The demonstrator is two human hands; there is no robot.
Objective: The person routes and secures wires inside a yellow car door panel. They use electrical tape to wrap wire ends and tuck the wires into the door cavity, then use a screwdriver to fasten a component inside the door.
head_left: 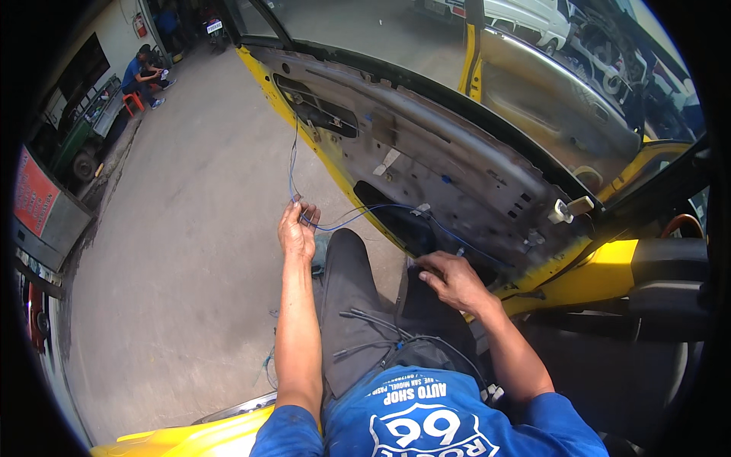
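My left hand is raised in front of the yellow car door, thumb and fingers closed on thin blue and dark wires. One length of wire runs up from it to the opening near the door's outer end. Another loops right to a pale connector on the bare inner panel. The stripped door shows grey metal with several cut-outs. My right hand is at the door's lower edge, fingers curled and pressed together; whatever they hold is hidden. A black cable bundle lies across my lap.
A pale lever sticks out from the panel near the hinge end. A yellow sill is at the lower left. Far left, a person sits on a red stool, near a green vehicle and a red sign.
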